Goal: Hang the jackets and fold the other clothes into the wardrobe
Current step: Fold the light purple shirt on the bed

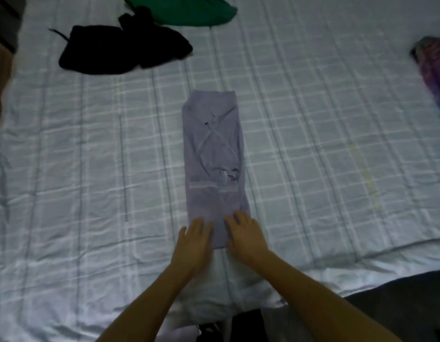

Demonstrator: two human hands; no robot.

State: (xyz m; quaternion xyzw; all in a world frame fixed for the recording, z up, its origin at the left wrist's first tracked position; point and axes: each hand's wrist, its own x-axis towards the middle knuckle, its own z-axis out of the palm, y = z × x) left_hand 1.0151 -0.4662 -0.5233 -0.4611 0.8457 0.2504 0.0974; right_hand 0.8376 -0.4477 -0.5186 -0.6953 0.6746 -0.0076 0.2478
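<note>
A: At lower centre of the frame, entry one?
B: Left grip (195, 239) and right grip (244, 236). Both are spread flat with fingers straight, palms down on the near end of the lavender garment (214, 156). They lie side by side and pinch nothing.
A: The garment?
B: Soft, thin cloth, folded into a long narrow strip with creased folds crossing on top. Centre of the frame, lengthwise on the bed.
A: Surface?
B: Bed sheet (312, 144), pale blue check, wrinkled. Upper left: black garment (125, 50), crumpled, just beside a green garment (189, 11) at the top edge. Right edge: purple patterned cloth (433, 70), blurred.
</note>
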